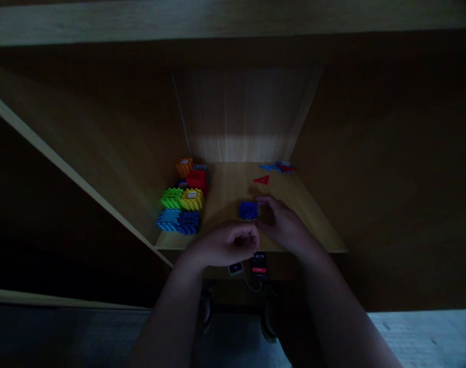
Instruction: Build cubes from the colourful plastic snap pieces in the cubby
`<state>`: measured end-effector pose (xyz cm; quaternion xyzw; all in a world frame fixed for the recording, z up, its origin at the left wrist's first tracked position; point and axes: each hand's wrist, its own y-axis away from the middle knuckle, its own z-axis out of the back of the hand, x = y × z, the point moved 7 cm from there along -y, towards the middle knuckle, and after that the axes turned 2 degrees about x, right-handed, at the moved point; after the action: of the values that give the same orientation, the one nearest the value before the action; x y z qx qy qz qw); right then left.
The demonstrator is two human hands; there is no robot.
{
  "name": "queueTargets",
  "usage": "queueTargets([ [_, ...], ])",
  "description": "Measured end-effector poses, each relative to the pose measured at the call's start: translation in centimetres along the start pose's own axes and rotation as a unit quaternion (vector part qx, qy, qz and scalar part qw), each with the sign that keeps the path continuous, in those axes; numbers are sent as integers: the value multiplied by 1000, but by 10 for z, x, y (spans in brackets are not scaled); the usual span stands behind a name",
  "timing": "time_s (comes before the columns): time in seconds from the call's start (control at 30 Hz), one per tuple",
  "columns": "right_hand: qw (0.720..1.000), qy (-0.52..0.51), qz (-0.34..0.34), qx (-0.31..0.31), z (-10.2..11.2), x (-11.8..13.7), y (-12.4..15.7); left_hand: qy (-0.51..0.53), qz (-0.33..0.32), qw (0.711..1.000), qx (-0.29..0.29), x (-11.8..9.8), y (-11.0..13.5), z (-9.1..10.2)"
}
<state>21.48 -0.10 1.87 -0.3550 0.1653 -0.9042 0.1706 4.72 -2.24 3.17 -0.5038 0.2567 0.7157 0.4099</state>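
A small blue plastic block [248,210] with toothed edges sits near the front middle of a wooden shelf board. Just to its right is my right hand [281,220], its thumb and fingers curved apart with a gap between them; I see nothing held there. My left hand [233,243] hovers at the shelf's front edge, below the block, with fingers curled inward. Whether something small is inside those fingers is hidden. Beyond the block lies a flat red triangle piece [261,180].
Toothed blocks stand stacked at the left: orange [184,166], red [196,180], green [172,198], yellow [192,199], light blue [168,219] and dark blue [189,223]. Flat blue and red pieces [278,167] lie far right. Below the edge is a phone [258,263] with a cable. Wooden walls enclose the shelf.
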Motion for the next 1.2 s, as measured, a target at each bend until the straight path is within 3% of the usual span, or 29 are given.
queueTargets([
  [0.33, 1000, 21, -6, 8, -11, -7, -20, 109, 1, 990, 90, 4, 13, -3],
  [0.57, 999, 31, 19, 16, -39, -6, -64, 149, -38, 986, 61, 1, 12, 3],
  [0.93, 996, 69, 46, 9, -74, -4, -122, 160, -24, 986, 29, 7, 9, 7],
  [1.07, 992, 119, 51, -16, -68, -1, -125, 162, -18, 986, 23, 7, 10, 7],
  [1.2, 965, 247, -23, -81, -35, -20, -120, 158, -15, 987, 22, 9, 11, 8],
])
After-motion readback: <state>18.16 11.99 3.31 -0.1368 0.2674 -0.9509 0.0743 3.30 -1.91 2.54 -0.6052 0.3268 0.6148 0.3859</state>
